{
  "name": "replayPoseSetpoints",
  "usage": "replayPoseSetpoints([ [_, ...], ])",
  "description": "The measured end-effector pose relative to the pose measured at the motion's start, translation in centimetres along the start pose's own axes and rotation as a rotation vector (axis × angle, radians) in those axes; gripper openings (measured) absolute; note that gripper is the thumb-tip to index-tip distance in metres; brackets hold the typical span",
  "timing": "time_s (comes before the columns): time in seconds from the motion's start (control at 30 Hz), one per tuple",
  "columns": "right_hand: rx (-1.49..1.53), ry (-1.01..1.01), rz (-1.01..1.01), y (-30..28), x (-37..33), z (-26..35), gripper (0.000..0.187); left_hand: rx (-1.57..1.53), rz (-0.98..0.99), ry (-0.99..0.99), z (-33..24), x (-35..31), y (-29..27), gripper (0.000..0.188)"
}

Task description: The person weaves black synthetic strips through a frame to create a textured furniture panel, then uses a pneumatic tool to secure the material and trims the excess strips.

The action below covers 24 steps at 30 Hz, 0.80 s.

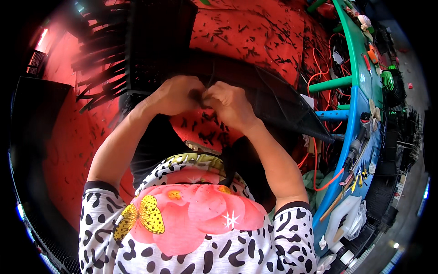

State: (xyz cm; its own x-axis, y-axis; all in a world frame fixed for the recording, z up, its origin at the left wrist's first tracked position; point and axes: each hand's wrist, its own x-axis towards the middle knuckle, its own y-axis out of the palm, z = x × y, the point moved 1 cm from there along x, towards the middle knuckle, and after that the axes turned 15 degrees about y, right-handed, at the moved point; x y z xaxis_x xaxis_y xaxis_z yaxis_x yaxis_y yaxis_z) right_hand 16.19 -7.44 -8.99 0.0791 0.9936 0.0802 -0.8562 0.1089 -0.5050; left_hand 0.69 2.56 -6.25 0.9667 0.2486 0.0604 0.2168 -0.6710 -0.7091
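My left hand [181, 95] and my right hand [229, 102] meet in the middle, at the near side of a long black panel [273, 98]. The fingers of both are bent and pinched together, almost touching. A thin black strand [212, 73] rises from between them against the panel; its lower end goes into the fingers of my right hand. What my left fingers grip is dark and mostly hidden. To the left of my hands stands a black mesh frame [137, 73] with many dark strips [102, 77] sticking out sideways.
Black scraps lie scattered over the red floor covering [255, 29]. On the right, a green and blue bench [349, 137] holds a power tool [355, 148], a white plastic piece [344, 217] and small tools. Orange cable [315, 171] hangs below it. A black box [39, 112] stands at far left.
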Motion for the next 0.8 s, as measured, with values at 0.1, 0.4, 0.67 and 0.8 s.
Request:
replayPoseSetpoints([
  [0.1, 0.067, 0.072, 0.007, 0.4, 0.3, -0.4, 0.008, -0.021, -0.068, -0.027, 0.3, -0.5, 0.5, 0.024],
  [0.4, 0.292, 0.416, 0.102, 1.8, 1.3, -2.5, 0.011, -0.018, -0.189, -0.137, 0.1, -1.6, 1.4, 0.015],
  [0.67, 0.471, 0.576, 0.15, 1.8, 1.5, -3.0, 0.009, -0.011, -0.354, -0.086, 0.9, -2.7, 2.8, 0.016],
  [0.8, 0.312, 0.576, 0.158, 1.7, 1.6, -2.6, 0.009, -0.022, -0.466, -0.11, -0.1, -3.0, 3.0, 0.035],
])
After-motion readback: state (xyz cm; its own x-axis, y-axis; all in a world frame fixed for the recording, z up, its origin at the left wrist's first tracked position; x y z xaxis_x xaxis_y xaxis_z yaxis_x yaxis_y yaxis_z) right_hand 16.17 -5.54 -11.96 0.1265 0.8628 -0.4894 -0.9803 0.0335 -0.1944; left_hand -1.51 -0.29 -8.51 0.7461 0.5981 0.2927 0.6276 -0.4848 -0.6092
